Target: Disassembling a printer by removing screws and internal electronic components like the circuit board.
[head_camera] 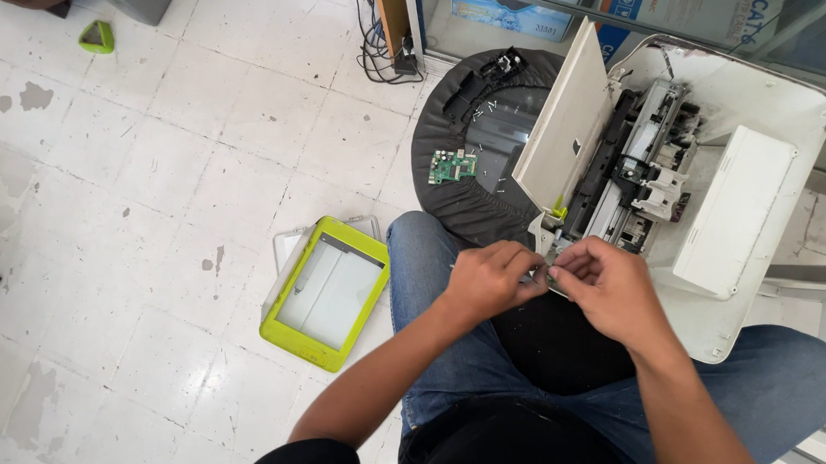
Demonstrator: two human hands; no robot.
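While you sit over the opened printer [718, 173], your left hand [490, 281] and right hand [608, 287] pinch one small part (too tiny to identify) between curled fingertips, close for control.

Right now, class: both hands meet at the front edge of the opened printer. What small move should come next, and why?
Probably keep the left hand steadying while the right hand works the small part pinched between the fingertips. Both hands touch there, by the opened printer; the part itself is too small to identify.

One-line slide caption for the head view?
Both hands, left and right, pinch a small part beside an opened printer.
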